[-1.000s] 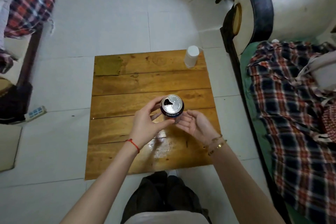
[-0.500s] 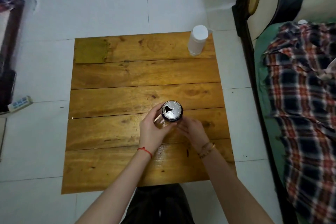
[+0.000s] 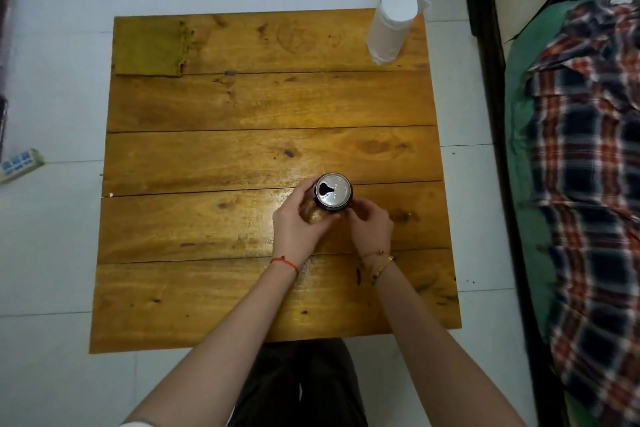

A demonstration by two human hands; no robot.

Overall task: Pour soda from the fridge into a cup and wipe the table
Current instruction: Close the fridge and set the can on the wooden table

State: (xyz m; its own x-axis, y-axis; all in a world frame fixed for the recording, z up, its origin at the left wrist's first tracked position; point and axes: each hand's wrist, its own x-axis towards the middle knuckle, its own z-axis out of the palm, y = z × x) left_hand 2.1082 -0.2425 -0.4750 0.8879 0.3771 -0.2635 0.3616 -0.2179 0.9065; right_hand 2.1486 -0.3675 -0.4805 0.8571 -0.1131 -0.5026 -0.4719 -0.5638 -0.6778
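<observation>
An opened soda can [image 3: 333,196], dark with a silver top, stands upright near the middle of the wooden table [image 3: 242,156]. My left hand [image 3: 298,222] wraps its left side. My right hand [image 3: 372,227] has curled fingers pressed against its lower right side. Something glossy and yellowish shows between my left thumb and fingers below the can; I cannot tell what it is. A white plastic cup [image 3: 393,26] stands at the table's far right corner, well away from both hands. An olive cloth [image 3: 150,45] lies flat at the far left corner.
A shiny wet-looking patch [image 3: 294,194] lies on the boards around the can. A bed with a plaid cloth [image 3: 588,184] runs along the right side, its dark frame close to the table. White tiled floor surrounds the table; a small power strip [image 3: 20,165] lies at left.
The can has come down from above the table to the boards. My right hand went from open-palmed under it to curled against its side. The view now looks more steeply down.
</observation>
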